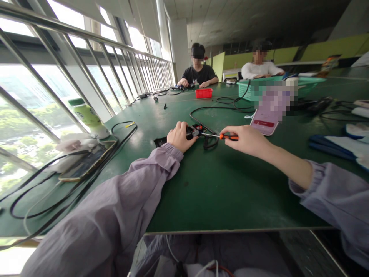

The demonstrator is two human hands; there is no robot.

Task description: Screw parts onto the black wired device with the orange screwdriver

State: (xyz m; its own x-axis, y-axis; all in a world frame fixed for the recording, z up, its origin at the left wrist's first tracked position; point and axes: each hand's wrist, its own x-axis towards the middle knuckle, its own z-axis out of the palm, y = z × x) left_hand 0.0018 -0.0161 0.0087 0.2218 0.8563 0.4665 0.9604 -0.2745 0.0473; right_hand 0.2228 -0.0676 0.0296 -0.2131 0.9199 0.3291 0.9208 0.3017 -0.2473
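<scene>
My left hand (179, 137) is closed round a black device with exposed inner parts (196, 130), holding it down on the green table (230, 192). In my right hand (248, 141) is a screwdriver (230, 137) with an orange and black handle. Its thin metal shaft points left, and the tip reaches the device's exposed parts; whether it sits in a screw is too small to tell. A black cable (211, 144) loops beside the device. Under my left wrist, a flat black piece (160, 142) sticks out to the left.
A phone (263, 119) stands tilted before a green basket (245, 90). A red tray (203, 93) lies farther back. Cables, another phone (86, 161) and a bottle (89, 119) are at left, gloves (340, 148) at right. Two people (198, 73) sit across the table.
</scene>
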